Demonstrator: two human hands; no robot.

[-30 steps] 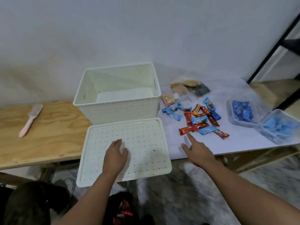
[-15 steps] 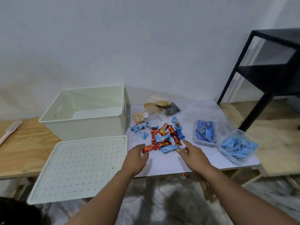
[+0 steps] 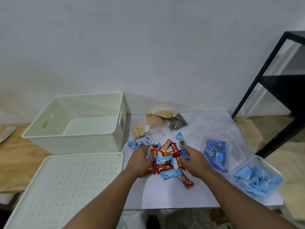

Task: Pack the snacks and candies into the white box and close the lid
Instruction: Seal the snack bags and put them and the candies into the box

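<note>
The heap of wrapped candies [image 3: 166, 160] lies on the tabletop [image 3: 165, 195], just right of the empty white box [image 3: 77, 124]. The left hand [image 3: 142, 160] and right hand [image 3: 194, 160] flank it, fingers loosely spread, gripping nothing yet; the left hand is nearer the box.

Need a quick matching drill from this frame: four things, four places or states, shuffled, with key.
Things:
1. box
2. lid
3. loose candies
4. clear tubs

Places or states:
A. flat on the table, in front of the box
B. between the two hands
C. open, nothing inside
D. far right, full of blue packets

Pairs: 1-C, 2-A, 3-B, 4-D
</note>
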